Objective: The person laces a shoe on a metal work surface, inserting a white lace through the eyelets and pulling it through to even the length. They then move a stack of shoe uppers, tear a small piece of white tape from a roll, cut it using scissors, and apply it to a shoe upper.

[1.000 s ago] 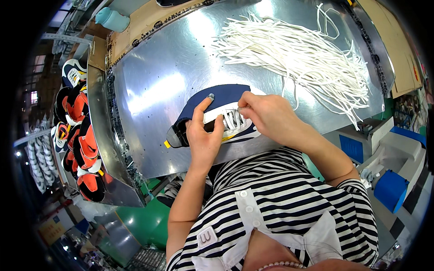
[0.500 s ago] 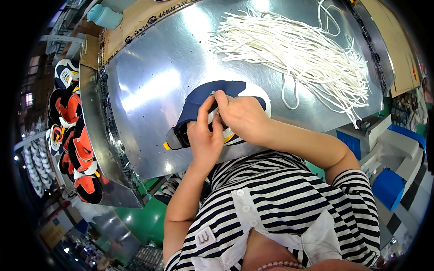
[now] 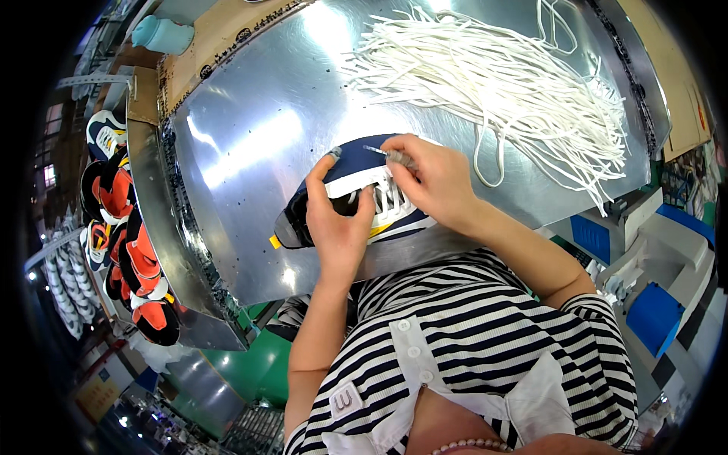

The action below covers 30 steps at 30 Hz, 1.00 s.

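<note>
A metal-topped bench [image 3: 243,262] fills the middle of the view. Along its left edge stands a metal trough [image 3: 153,197], with a stack of orange-red and black shoes [image 3: 139,246] on its far side. A loose heap of white laces [image 3: 493,87] spreads over the far right corner, a few strands trailing toward the right edge.

The navy-and-white shoe [image 3: 355,180] is at the near edge, around its middle, toe toward the right edge and yellow heel tab toward the left. White shoelaces [image 3: 389,201] cross its throat.

The left hand [image 3: 335,227] has hold of the shoe, thumb and forefinger well parted: the thumb sits in the opening beside the laces, the forefinger reaches over to the navy side. The right hand [image 3: 438,178] is above the toe end, its thumb and forefinger closed together on a slim tool [image 3: 399,158] whose bright metal tip points to the left edge over the navy panel; it is too small to make out its kind. A greyish cover [image 3: 334,153] wraps the left forefinger's tip.
</note>
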Each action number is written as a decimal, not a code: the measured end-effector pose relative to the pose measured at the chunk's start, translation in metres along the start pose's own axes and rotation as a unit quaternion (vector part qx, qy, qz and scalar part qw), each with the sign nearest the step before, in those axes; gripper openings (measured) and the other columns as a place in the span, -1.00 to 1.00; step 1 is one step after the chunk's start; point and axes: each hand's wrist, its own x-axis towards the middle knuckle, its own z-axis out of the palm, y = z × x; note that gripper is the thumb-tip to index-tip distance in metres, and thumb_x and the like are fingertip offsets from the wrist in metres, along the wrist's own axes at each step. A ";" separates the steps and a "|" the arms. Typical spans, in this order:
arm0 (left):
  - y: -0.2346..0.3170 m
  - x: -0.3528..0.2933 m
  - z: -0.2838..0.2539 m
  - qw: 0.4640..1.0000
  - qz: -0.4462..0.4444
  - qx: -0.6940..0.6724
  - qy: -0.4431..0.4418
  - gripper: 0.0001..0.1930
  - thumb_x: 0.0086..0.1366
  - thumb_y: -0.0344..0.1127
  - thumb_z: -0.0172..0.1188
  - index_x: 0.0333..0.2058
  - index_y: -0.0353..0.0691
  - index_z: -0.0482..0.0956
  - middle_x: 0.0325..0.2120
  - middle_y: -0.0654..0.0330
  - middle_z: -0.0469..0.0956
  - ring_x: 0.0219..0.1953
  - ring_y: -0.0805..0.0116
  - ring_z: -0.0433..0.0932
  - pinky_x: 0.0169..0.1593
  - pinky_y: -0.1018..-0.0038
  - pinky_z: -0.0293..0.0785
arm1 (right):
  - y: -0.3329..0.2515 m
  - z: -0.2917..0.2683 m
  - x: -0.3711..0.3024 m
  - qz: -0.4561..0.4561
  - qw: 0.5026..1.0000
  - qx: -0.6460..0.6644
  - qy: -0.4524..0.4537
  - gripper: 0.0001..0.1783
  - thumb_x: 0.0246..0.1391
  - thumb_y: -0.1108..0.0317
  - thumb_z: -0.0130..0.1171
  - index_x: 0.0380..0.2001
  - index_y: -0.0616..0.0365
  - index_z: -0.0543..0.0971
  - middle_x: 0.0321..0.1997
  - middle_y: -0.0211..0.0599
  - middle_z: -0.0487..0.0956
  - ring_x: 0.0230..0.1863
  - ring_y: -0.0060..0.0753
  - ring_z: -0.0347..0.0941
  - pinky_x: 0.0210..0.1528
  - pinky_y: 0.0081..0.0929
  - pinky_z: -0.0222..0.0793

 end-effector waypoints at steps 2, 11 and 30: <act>0.012 0.002 -0.015 0.987 -0.081 -0.109 -0.085 -0.43 0.14 -0.63 0.24 0.14 -0.35 0.29 -0.05 0.11 0.48 -0.08 0.44 0.51 0.01 0.52 0.46 | 0.005 0.001 -0.001 0.047 0.998 0.039 0.021 -0.78 0.07 0.34 0.18 -0.18 0.06 0.57 -0.46 -0.24 0.61 -0.50 -0.25 0.57 -0.44 -0.37 0.42; 0.033 0.006 -0.024 0.952 -0.193 -0.199 -0.132 -0.51 0.24 -0.59 0.19 0.12 -0.26 0.26 -0.16 0.14 0.55 -0.18 0.48 0.58 -0.11 0.58 0.51 | 0.007 -0.009 -0.006 -0.290 0.957 -0.005 -0.019 -0.55 -0.30 0.57 0.29 -0.20 0.04 0.63 -0.50 -0.42 0.57 -0.53 -0.34 0.51 -0.52 -0.45 0.40; 0.021 0.030 -0.018 0.992 -0.103 -0.045 -0.066 -0.54 0.41 -0.32 0.05 0.20 -0.34 0.21 -0.27 -0.05 0.59 -0.26 0.23 0.62 -0.13 0.38 0.52 | -0.002 -0.006 -0.031 -0.083 0.982 0.138 -0.096 -0.78 -0.01 0.45 0.30 -0.22 0.10 0.66 -0.42 -0.31 0.62 -0.53 -0.51 0.47 -0.49 -0.59 0.36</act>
